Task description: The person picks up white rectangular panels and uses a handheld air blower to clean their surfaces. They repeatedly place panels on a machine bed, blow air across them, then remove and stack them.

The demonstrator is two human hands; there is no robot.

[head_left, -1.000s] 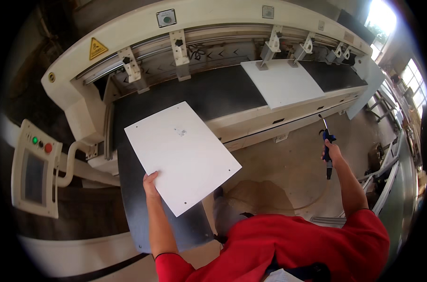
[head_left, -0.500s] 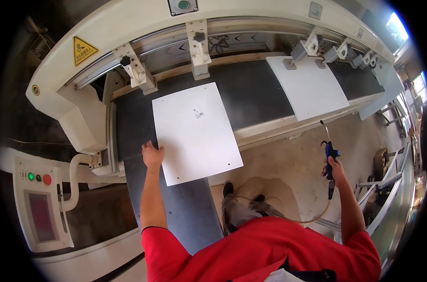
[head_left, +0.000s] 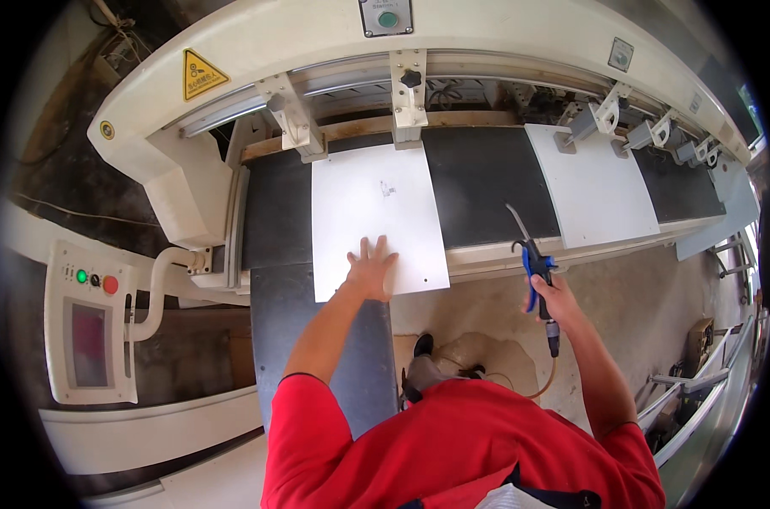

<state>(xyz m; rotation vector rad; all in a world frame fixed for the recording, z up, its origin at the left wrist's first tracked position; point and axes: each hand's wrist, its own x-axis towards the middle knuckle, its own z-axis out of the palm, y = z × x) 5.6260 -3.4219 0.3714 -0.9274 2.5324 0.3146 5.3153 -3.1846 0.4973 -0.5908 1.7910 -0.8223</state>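
A white rectangular panel (head_left: 376,212) with small holes and a printed label lies on the black machine bed (head_left: 487,182), its far edge at two clamps. My left hand (head_left: 370,270) rests flat on the near part of this panel, fingers spread. In my right hand (head_left: 551,299) is a blue and black air blow gun (head_left: 533,259), held over the machine's front edge with its metal nozzle pointing up and away to the left. A hose runs down from its handle. Further right, a second white panel (head_left: 595,187) lies on the bed under other clamps.
A white machine beam (head_left: 317,42) arches across the back, carrying a left clamp (head_left: 291,119) and a middle clamp (head_left: 408,102). At left stands a control panel (head_left: 92,318) with buttons and a screen. A dark side table (head_left: 317,339) joins the bed; metal frames (head_left: 690,390) stand at right.
The near white panel has straightened and slid away from me against the clamps. My left hand has gone from its left edge onto its surface. The blow gun has moved left, towards the bed.
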